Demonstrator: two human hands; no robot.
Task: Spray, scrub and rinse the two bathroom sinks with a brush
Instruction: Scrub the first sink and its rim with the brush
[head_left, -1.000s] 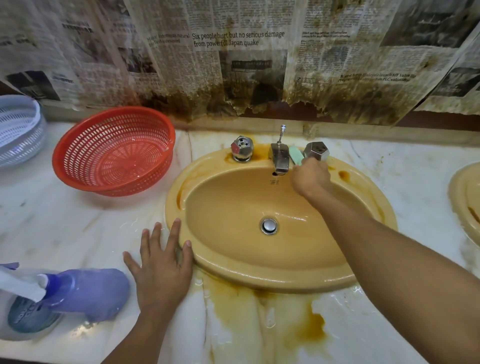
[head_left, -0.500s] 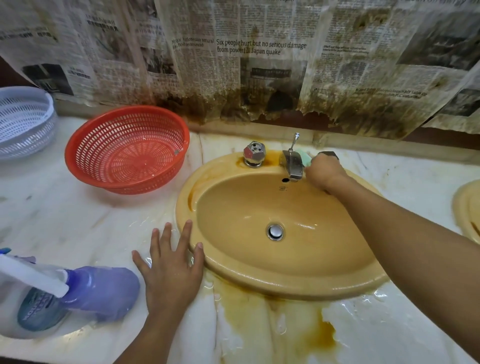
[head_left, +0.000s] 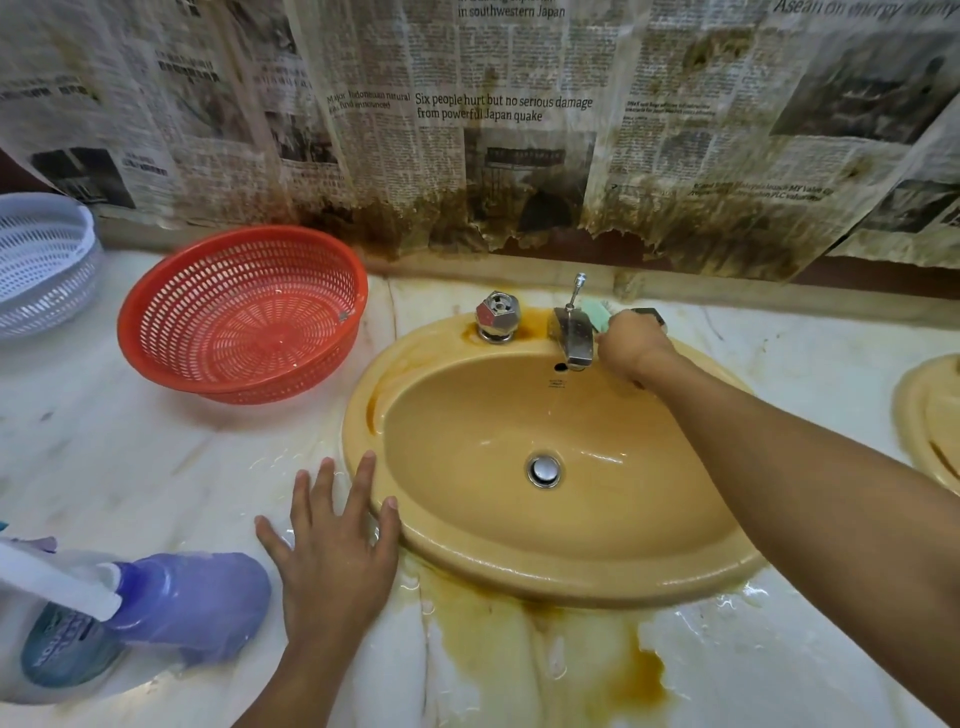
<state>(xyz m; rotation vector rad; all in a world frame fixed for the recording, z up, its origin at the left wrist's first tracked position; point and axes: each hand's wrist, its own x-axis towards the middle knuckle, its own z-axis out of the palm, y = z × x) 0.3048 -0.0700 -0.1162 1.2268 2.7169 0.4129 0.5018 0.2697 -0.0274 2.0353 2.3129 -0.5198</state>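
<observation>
At the back rim of the sink (head_left: 519, 577), just right of the tap (head_left: 574, 338), the R hand (head_left: 631, 345) is fisted round the brush (head_left: 597, 313). Its fingers are curled tight on the handle, and the green head pokes out up-left, right against the tap's side. The brush axis slants along the back ledge, so the next scrub prob. works btwn the tap and the R knob (head_left: 647, 313), which is half hidden behind the fist. The L hand (head_left: 332, 561) lies flat on the wet counter (head_left: 156, 467), fingers spread, tips touching the sink's front-left rim. It braces only, well apart from the brush. The bottle (head_left: 192, 603) lies just beside the L hand. The 2nd sink (head_left: 919, 410) is at far right, nearer the R arm.
</observation>
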